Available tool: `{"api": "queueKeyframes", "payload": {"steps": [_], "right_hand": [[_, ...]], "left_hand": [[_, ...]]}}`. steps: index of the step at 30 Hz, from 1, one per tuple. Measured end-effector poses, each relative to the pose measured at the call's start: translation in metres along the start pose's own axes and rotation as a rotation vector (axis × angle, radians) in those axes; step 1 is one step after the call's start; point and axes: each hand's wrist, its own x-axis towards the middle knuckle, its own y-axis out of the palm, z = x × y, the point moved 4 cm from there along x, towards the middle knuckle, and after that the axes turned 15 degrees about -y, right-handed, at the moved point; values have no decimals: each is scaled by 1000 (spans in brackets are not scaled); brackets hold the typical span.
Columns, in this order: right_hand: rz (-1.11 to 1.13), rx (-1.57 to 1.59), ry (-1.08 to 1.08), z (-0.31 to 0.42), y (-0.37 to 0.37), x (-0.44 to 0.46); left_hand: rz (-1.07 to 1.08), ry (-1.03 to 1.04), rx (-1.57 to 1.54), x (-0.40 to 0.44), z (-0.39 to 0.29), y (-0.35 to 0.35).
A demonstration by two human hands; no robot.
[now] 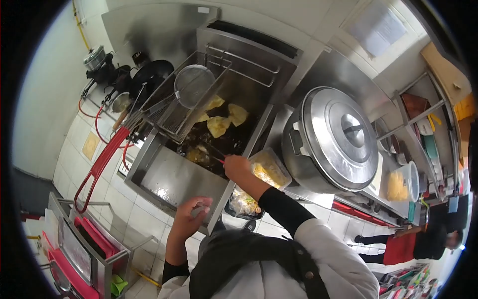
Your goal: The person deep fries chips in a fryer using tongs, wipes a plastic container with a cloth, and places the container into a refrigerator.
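My right hand (238,168) is closed around the red grip of a thin metal utensil (215,151). Its far end reaches into the dark oil of the deep fryer (164,174), by a yellowish piece (198,155); I cannot make out its tip. Several pale yellow, flat fried pieces (218,126) float farther back. A fry basket (174,119) with a long red handle (102,162) rests over the fryer's left side, and a round mesh strainer (194,85) lies on it. Near the fryer's front metal ledge hovers my left hand (189,219), holding nothing, fingers loosely bent and apart.
Right of the fryer stand a large lidded pot (338,139) and a plastic container of yellow food (269,167). A bagged item (244,203) is beside it. Pans (152,77) hang near the left wall. Trays fill a rack (94,239) at lower left. Another person (413,244) stands far right.
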Motion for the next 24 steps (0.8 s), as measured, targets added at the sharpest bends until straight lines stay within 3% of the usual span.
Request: {"api": "queueKeyframes", "payload": {"steps": [6, 8, 9, 10, 11, 12, 13, 14, 15, 19, 22, 24], "right_hand": [[-195, 105, 91, 3, -13, -11], [-66, 55, 11, 11, -10, -11], [-141, 34, 113, 2, 28, 4], [-244, 73, 38, 2, 34, 3], [-243, 96, 63, 2, 35, 3], [-81, -154, 86, -12, 120, 60], [-202, -63, 144, -3, 63, 20], [-254, -25, 214, -12, 87, 39], [-216, 5, 203, -19, 67, 23], [-69, 156, 98, 5, -12, -43], [-137, 124, 73, 2, -14, -57], [-161, 112, 198, -3, -2, -46]], "left_hand": [[26, 40, -17, 5, -2, 10], [-45, 144, 164, 2, -5, 10], [-46, 154, 275, 4, -3, 10], [-46, 119, 119, 8, 12, 11], [-68, 282, 282, 24, 42, 4], [-41, 400, 325, 24, 29, 8], [86, 375, -20, 67, 106, -8], [6, 59, 426, 7, -5, 21], [47, -20, 258, 7, -8, 27], [88, 29, 218, -2, -35, 48], [127, 69, 233, 4, -42, 60], [122, 88, 242, -2, -59, 69]]}}
